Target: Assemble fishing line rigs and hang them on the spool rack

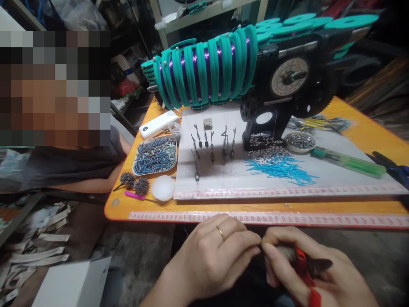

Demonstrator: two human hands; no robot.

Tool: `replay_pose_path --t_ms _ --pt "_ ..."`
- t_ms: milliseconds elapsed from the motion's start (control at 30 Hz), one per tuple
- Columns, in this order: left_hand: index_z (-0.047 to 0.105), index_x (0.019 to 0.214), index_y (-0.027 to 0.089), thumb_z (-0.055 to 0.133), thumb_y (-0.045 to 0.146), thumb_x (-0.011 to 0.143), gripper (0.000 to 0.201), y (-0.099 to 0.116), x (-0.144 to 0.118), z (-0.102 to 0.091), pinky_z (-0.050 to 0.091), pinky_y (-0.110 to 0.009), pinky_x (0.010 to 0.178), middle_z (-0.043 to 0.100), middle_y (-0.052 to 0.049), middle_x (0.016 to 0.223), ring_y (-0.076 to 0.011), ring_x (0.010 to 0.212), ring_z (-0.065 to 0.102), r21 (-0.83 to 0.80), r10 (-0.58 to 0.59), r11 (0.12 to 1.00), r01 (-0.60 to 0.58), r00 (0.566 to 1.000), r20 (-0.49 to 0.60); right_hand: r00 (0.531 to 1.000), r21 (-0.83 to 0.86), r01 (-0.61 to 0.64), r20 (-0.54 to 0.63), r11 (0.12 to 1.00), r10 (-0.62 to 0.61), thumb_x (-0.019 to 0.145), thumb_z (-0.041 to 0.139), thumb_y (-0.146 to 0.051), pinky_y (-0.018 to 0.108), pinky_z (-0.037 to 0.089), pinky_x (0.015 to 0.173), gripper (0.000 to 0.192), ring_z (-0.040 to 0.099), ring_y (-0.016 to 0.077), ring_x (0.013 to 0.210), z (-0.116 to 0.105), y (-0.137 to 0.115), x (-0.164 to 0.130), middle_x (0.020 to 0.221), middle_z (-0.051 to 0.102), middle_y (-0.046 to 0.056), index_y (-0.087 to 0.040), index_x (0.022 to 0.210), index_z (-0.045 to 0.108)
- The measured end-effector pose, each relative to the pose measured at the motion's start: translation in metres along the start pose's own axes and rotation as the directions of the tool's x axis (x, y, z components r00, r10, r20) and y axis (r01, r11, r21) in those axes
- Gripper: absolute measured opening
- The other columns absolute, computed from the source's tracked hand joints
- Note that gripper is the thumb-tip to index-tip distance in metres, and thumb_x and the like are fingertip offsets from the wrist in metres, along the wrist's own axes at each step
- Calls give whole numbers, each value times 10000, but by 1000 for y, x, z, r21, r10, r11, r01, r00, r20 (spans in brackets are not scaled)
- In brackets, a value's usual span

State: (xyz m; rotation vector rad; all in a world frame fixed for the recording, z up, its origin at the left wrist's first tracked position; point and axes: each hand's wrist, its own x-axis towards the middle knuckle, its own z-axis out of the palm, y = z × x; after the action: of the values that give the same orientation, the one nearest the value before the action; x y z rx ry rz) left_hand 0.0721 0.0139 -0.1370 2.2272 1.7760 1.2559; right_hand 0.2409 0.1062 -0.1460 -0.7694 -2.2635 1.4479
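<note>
Head view: right hand closed round a red-handled tool, metal end partly hidden. Left hand fingertips drawn into a pinch, just beside right thumb; can't tell what, if anything, is pinched. Step looks like fine two-handed fingertip work; next move likely calls for steady, aligned tips. Beyond the grip, on the table: blue tubes, hanging metal weights; higher, green spools.
</note>
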Motion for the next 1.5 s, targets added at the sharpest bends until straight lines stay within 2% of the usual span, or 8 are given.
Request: replay_pose_path --t_ms 67,267,467,600,700,867,1300,1500 --pt "637 1007 143 532 146 984 108 -4 -5 1 539 -253 661 675 -56 800 -144 715 636 29 -15 999 16 1000 -10 998 19 12 56 1000 -13 930 557 -413 59 392 472 259 520 6 446 0 2 5 550 583 -50 -185 818 606" --pt "674 949 130 583 98 932 98 -11 -5 0 502 -213 619 632 -38 753 -120 676 615 13 -89 996 90 995 -35 974 60 -61 -213 996 72 986 477 -412 91 377 540 296 461 -2 484 22 -16 9 546 540 -56 -171 843 574" --pt "677 899 139 564 106 934 123 -12 2 1 476 -259 632 628 -46 776 -145 712 569 117 -129 985 127 992 11 958 83 -122 -250 989 139 964 520 -458 103 336 448 290 414 -3 435 27 -10 7 596 567 -54 -178 955 593" --pt "647 840 139 554 99 932 137 -11 6 3 431 -309 635 589 -39 784 -167 734 536 248 -199 951 184 979 38 964 -137 29 -257 990 -64 967 548 -334 70 359 444 166 492 -11 439 18 7 2 620 597 -95 -225 1090 534" --pt "626 806 148 547 120 939 157 -8 10 2 402 -346 636 569 -37 797 -186 743 506 327 -239 924 198 967 90 926 -388 246 -176 888 -334 952 578 -265 42 436 551 244 567 -20 501 11 19 -2 642 617 -104 -221 1184 516" --pt "626 807 153 534 110 950 175 0 18 -2 406 -362 653 575 -41 820 -205 770 496 375 -313 898 231 933 176 847 -572 360 -131 737 -515 994 497 -233 105 420 557 375 524 -13 472 14 26 0 593 543 -82 -103 1346 490" --pt "675 817 134 563 102 935 166 0 21 -3 383 -380 627 592 -59 799 -228 752 469 399 -265 899 181 950 167 822 -720 386 -17 578 -570 1045 298 -216 136 369 489 372 480 10 420 18 19 6 511 461 -91 -9 1311 457" --pt "687 864 132 571 109 949 146 -2 19 -8 362 -372 664 600 -56 801 -223 760 473 406 -232 902 146 957 172 803 -872 342 77 351 -591 1038 264 -220 234 320 467 400 459 57 406 12 19 7 518 437 -71 -28 1311 486"
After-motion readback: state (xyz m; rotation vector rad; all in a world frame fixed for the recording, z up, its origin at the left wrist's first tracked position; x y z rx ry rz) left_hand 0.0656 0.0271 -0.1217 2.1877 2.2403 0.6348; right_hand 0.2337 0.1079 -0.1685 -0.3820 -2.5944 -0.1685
